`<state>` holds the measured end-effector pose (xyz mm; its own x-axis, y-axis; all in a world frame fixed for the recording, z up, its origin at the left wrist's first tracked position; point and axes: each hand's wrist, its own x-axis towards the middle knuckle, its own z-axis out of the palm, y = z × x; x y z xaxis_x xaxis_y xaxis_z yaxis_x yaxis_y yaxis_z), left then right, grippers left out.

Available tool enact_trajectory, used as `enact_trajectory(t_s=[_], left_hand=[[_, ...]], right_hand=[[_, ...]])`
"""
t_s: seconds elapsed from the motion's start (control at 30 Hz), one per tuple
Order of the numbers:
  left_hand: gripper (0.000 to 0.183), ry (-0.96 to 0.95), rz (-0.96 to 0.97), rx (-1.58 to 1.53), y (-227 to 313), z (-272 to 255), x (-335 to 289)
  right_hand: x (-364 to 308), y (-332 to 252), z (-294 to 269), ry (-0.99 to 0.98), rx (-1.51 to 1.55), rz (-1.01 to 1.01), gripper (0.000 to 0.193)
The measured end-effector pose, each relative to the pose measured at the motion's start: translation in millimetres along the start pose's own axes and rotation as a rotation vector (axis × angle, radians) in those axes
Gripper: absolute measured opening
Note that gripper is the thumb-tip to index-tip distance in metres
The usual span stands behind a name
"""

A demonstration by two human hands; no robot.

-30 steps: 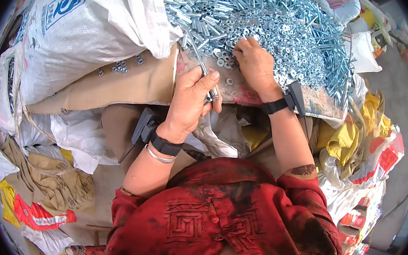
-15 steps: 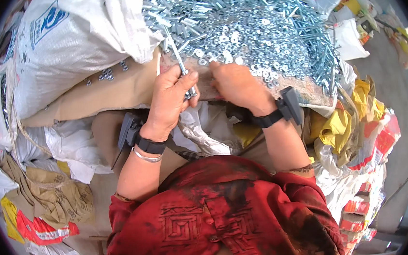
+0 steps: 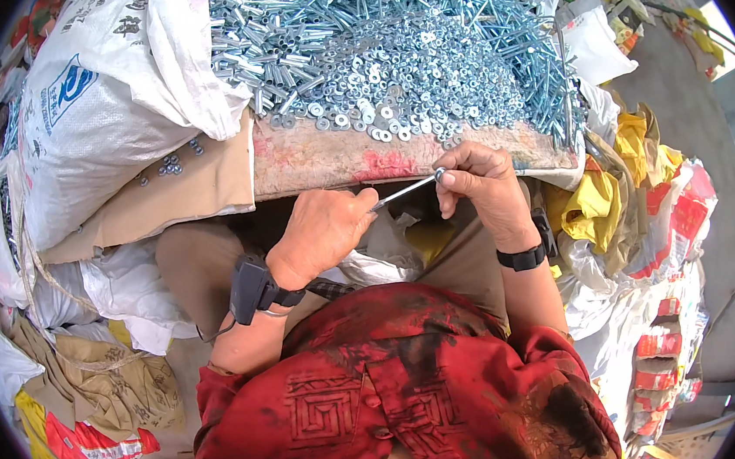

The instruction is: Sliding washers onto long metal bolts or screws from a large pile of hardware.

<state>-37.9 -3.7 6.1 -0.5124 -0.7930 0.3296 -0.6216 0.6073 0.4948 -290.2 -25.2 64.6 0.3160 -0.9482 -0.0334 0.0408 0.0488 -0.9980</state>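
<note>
"Silvery metal fills the far side, doesn't it?"

"Yes, a broad heap (image 3: 404, 43): short tubes (image 3: 260, 55) on the left, flat washers (image 3: 408, 95) toward the middle, long thin bolts (image 3: 536, 62) on the right."

"What comes next in size?"

"The red shirt (image 3: 335, 355) nearest us, then a white woven sack (image 3: 104, 113) slumped to the left of the heap."

"And under the sack?"

"Brown cardboard (image 3: 214, 177), bearing a few small nuts (image 3: 171, 164)."

"How are the hands?"

"The left hand (image 3: 319, 229) is closed around one end of a slim metal rod (image 3: 408, 192). The right hand (image 3: 486, 188) pinches thumb and forefinger at its other end."

"Where exactly is the rod?"

"Between the hands, over the lap, just before the stained board's (image 3: 318, 162) near edge, slanting up rightward."

"Anything smaller?"

"A small ring (image 3: 440, 174) at those pinched fingertips; whether it encircles the rod, I can't tell."
</note>
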Motion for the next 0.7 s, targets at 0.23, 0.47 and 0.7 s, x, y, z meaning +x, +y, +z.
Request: enact_trajectory(t_s=[0.23, 0.47, 0.7], left_hand=[[0.015, 0.052, 0.083, -0.018, -3.2, 0.7, 7.2], [0.023, 0.051, -0.127, -0.427, -7.5, 6.4, 9.1], [0.015, 0.019, -0.322, -0.634, -9.7, 8.2, 12.6]], right_hand=[[12.8, 8.7, -11.7, -0.436, 0.259, 0.18, 0.038], [83.5, 25.1, -21.1, 0.254, -0.867, -0.235, 0.02], [102.6, 42.5, -6.9, 0.265, -1.557, -0.313, 0.013]])
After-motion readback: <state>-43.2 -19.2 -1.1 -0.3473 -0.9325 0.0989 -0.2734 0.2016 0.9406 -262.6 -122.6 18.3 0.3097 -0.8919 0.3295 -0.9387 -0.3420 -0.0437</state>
